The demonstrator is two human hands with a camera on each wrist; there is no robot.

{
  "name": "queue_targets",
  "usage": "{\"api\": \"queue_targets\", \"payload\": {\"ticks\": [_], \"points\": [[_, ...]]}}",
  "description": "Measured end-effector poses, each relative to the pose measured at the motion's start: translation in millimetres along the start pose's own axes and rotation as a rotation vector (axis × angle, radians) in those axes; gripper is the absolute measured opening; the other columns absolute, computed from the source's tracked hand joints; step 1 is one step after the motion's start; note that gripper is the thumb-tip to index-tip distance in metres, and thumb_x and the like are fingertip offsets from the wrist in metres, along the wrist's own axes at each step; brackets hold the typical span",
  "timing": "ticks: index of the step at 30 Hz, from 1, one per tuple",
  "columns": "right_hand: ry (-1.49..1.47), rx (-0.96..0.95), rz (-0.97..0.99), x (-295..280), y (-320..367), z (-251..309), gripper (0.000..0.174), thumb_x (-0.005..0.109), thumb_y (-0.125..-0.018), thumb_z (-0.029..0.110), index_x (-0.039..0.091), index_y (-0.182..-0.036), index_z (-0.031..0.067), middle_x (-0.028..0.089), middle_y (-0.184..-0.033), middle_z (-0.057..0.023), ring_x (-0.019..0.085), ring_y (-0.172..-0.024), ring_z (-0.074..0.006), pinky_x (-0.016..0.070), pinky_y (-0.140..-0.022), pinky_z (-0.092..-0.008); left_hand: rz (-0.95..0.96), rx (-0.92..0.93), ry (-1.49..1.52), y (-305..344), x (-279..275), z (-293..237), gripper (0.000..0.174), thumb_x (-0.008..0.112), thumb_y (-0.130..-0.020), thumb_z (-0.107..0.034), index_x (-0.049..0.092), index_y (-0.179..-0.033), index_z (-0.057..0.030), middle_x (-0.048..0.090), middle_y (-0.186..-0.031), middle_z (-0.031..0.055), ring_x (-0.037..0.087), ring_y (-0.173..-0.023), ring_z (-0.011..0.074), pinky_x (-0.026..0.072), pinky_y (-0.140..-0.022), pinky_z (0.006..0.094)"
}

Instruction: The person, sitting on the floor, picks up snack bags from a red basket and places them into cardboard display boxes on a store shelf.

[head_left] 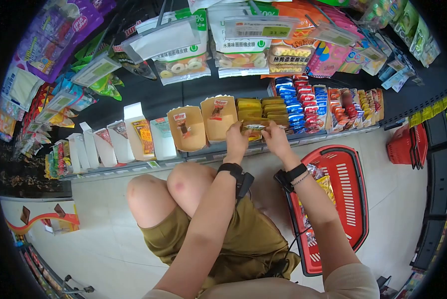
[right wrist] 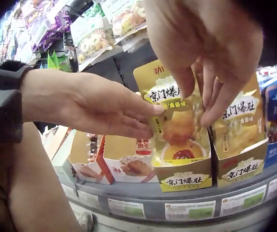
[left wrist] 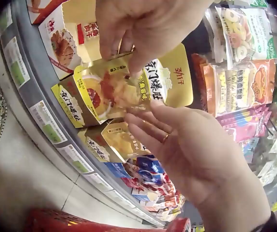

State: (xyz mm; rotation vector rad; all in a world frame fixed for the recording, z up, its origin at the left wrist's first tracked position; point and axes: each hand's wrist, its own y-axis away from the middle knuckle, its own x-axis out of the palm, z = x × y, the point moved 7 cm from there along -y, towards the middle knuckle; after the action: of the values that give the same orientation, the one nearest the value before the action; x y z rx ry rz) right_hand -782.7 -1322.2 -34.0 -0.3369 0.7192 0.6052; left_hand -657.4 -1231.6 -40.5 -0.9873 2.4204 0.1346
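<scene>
A gold snack packet [right wrist: 179, 128] with Chinese lettering and a picture of food stands upright in its matching display box [right wrist: 186, 183] on the shelf. My left hand [head_left: 237, 143] holds one side edge of the packet, its thumb on the front. The opposite edge is between the thumb and fingers of my right hand [head_left: 278, 141], which wears a thin ring. The packet's lower end is hidden behind the box front. Beside it, a second gold box [right wrist: 242, 169] holds similar packets.
Two brown boxes [head_left: 187, 130] with few packets and several white boxes [head_left: 133, 139] extend left; blue packets [head_left: 285, 92] and red packets [head_left: 305, 107] are right. Bagged sweets [head_left: 183, 60] hang above. A red shopping basket [head_left: 350, 199] with snacks stands by my right arm, another basket [head_left: 400, 149] farther right.
</scene>
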Motion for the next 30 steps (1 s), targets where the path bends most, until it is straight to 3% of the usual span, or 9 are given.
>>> {"api": "queue_targets", "payload": {"ticks": [3,8,10,14,16,19,24,28,30], "points": [[0.048,0.019,0.001,-5.3,1.8,3.9,0.016,0.056,-0.081,0.009,0.048,-0.088,-0.0042,0.058,-0.078,-0.0261,0.057,-0.078,-0.043,0.0449,-0.065,-0.0479,-0.005,-0.001,0.016,1.0,1.1,1.4,0.024,0.07,-0.071,-0.012,0.057,-0.084,0.0045,0.059,-0.074,0.0205,0.058,-0.071,0.0359,0.0447,-0.064,0.0389],[0.007,0.041,0.02,1.9,4.9,-0.3,0.024,0.056,-0.081,0.007,0.05,-0.1,-0.0055,0.06,-0.081,-0.0263,0.058,-0.081,-0.0419,0.0464,-0.069,-0.046,0.03,-0.056,-0.017,3.5,10.6,11.3,0.025,0.069,-0.072,-0.01,0.055,-0.087,0.0033,0.06,-0.075,0.0197,0.058,-0.071,0.036,0.0455,-0.065,0.0386],[-0.025,0.028,0.0,3.4,7.3,-0.6,0.028,0.055,-0.081,0.007,0.051,-0.105,-0.0058,0.06,-0.083,-0.0263,0.058,-0.082,-0.0413,0.0469,-0.07,-0.0451,-0.176,-0.005,0.036,7.4,-2.2,4.8,0.027,0.066,-0.071,-0.004,0.054,-0.095,0.003,0.061,-0.085,0.0229,0.059,-0.085,0.0382,0.0466,-0.072,0.0409],[-0.077,0.022,-0.035,-3.1,11.9,0.0,0.026,0.055,-0.081,0.007,0.056,-0.104,-0.0039,0.062,-0.087,-0.0236,0.06,-0.085,-0.0386,0.048,-0.073,-0.0417,-0.341,-0.022,0.051,10.2,-17.0,9.1,0.03,0.064,-0.072,-0.003,0.053,-0.099,0.0023,0.062,-0.083,0.0213,0.06,-0.086,0.0363,0.0466,-0.071,0.04],[-0.059,0.027,-0.013,-12.8,13.4,9.5,0.023,0.055,-0.081,0.007,0.058,-0.101,-0.0034,0.063,-0.088,-0.0224,0.06,-0.086,-0.0376,0.0485,-0.073,-0.0402,-0.051,-0.233,0.02,7.9,-7.5,20.4,0.027,0.061,-0.074,-0.006,0.056,-0.1,0.0001,0.063,-0.085,0.0193,0.061,-0.085,0.0348,0.0466,-0.072,0.0392],[-0.06,0.073,0.068,-22.3,24.8,9.8,0.023,0.058,-0.079,0.01,0.06,-0.099,-0.0026,0.064,-0.087,-0.0203,0.062,-0.086,-0.0327,0.0491,-0.073,-0.0364,0.121,-0.194,0.037,9.0,10.4,28.5,0.018,0.06,-0.078,-0.008,0.06,-0.094,0.0005,0.064,-0.085,0.0152,0.062,-0.078,0.0271,0.0483,-0.072,0.0347],[-0.6,0.177,-0.086,-96.5,74.9,-8.0,0.024,0.054,-0.087,0.01,0.057,-0.107,-0.0032,0.065,-0.092,-0.0108,0.063,-0.085,-0.0169,0.0504,-0.071,-0.0273,0.079,-0.042,0.026,13.2,21.2,-13.2,0.014,0.056,-0.082,-0.01,0.062,-0.091,-0.0013,0.064,-0.082,0.0126,0.062,-0.073,0.0256,0.0485,-0.068,0.0329],[-0.696,0.334,-0.329,-170.2,149.2,-90.9,0.022,0.053,-0.088,0.008,0.057,-0.107,-0.003,0.064,-0.091,-0.0089,0.061,-0.083,-0.0129,0.05,-0.072,-0.0252,0.255,-0.01,0.442,32.3,50.3,-86.6,0.016,0.055,-0.083,-0.011,0.06,-0.096,-0.0032,0.065,-0.082,0.0127,0.062,-0.072,0.0246,0.0485,-0.067,0.0322],[-0.382,0.505,-0.367,-180.9,196.8,-164.0,0.027,0.06,-0.084,0.015,0.057,-0.105,-0.0029,0.064,-0.091,-0.0124,0.062,-0.082,-0.0203,0.0502,-0.072,-0.0284,0.341,0.048,0.443,56.6,70.9,-121.6,0.017,0.055,-0.084,-0.012,0.06,-0.097,-0.0033,0.065,-0.083,0.0133,0.062,-0.072,0.0243,0.0485,-0.067,0.0326]]}}
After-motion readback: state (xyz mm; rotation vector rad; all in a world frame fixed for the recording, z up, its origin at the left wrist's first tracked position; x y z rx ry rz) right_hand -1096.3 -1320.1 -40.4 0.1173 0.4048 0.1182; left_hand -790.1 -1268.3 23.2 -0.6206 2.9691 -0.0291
